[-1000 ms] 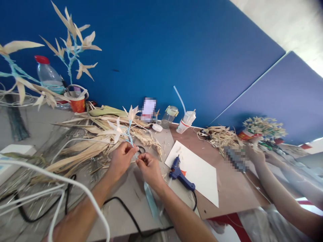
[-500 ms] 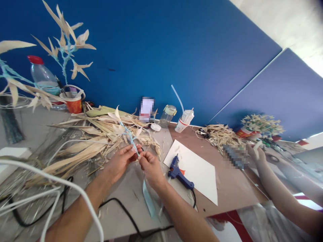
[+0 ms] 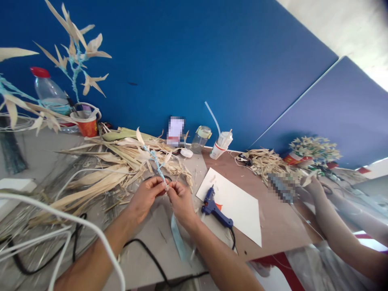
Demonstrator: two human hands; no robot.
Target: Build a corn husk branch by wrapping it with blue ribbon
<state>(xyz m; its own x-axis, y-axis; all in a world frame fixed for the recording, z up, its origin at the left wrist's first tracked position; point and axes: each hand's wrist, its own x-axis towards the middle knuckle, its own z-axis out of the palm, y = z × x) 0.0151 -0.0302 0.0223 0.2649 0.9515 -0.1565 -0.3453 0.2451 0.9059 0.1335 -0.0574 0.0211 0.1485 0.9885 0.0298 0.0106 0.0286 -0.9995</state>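
Left hand [image 3: 148,197], right hand [image 3: 182,201]: fingers pinching closed on blue-wrapped stem [image 3: 157,163] | far left: red cup [image 3: 87,128] holding pen [image 3: 72,104] | far, rightward: white cup [image 3: 217,151] holding pale strip [image 3: 213,117]

Along the blue partition [image 3: 188,56] over there I can see a red-capped bottle [image 3: 48,88] standing at the left, and farther right a clear lidded jar [image 3: 200,140] near a white cup [image 3: 217,151].
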